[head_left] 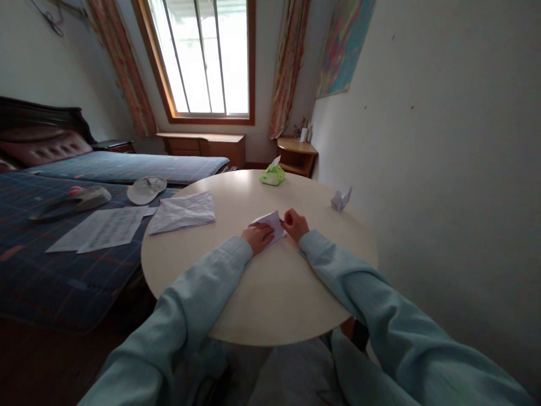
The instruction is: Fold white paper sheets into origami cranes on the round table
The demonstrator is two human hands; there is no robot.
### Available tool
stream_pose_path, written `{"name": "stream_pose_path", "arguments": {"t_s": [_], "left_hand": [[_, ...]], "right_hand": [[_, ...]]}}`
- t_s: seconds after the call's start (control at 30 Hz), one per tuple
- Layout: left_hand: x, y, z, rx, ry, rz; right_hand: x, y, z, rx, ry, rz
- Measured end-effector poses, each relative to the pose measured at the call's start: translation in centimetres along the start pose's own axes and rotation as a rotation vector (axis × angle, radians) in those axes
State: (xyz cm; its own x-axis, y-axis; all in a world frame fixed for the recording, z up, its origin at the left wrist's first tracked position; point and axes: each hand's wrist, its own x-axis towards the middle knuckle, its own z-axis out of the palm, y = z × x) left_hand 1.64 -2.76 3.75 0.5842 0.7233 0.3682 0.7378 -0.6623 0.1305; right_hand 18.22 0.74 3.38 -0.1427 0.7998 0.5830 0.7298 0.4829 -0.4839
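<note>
A small folded white paper (274,223) lies on the round cream table (270,304). My left hand (258,237) rests on its left part, fingers stretched over the sheet and pressing it down. At the paper's right edge, my right hand (295,224) is closed, thumb and finger pinching the edge. A folded paper shape (340,199) stands upright near the table's right edge. To the left lies a larger creased white paper (184,211).
A green tissue pack (273,173) sits at the table's far side. On the bed at left are printed sheets (110,228), a light cap (146,190) and a bag-like item (89,198). A wall (443,186) rises at right.
</note>
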Motion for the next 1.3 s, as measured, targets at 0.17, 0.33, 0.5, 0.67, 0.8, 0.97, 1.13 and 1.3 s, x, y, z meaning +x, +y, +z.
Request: {"name": "stream_pose_path", "arguments": {"t_s": [0.17, 0.33, 0.5, 0.67, 0.8, 0.97, 1.13, 1.3], "left_hand": [[0.0, -0.1, 0.0, -0.048, -0.007, -0.013], [0.1, -0.9, 0.4, -0.048, 0.010, -0.142], [0.3, -1.4, 0.4, -0.054, 0.026, -0.268], [0.3, -1.4, 0.4, -0.116, 0.004, -0.305], [0.1, -1.7, 0.5, -0.114, 0.012, -0.292], [0.1, -2.1, 1.1, -0.129, -0.007, -0.217], [0.1, -2.0, 1.7, -0.179, -0.014, -0.128], [0.1, -1.6, 1.7, -0.223, -0.036, -0.081]], "right_hand": [[0.0, 0.0, -0.1, 0.138, 0.011, 0.038], [-0.2, -0.4, -0.5, 0.260, -0.007, -0.020], [-0.2, -0.4, -0.6, 0.245, -0.016, -0.218], [-0.2, -0.1, -0.2, 0.234, -0.099, -0.287], [-0.3, 0.5, 0.5, 0.200, -0.137, -0.289], [-0.2, 0.9, 0.8, 0.158, -0.147, -0.315], [-0.2, 0.4, 0.1, 0.159, -0.107, -0.315], [-0.3, -0.1, -0.3, 0.170, -0.108, -0.313]]}}
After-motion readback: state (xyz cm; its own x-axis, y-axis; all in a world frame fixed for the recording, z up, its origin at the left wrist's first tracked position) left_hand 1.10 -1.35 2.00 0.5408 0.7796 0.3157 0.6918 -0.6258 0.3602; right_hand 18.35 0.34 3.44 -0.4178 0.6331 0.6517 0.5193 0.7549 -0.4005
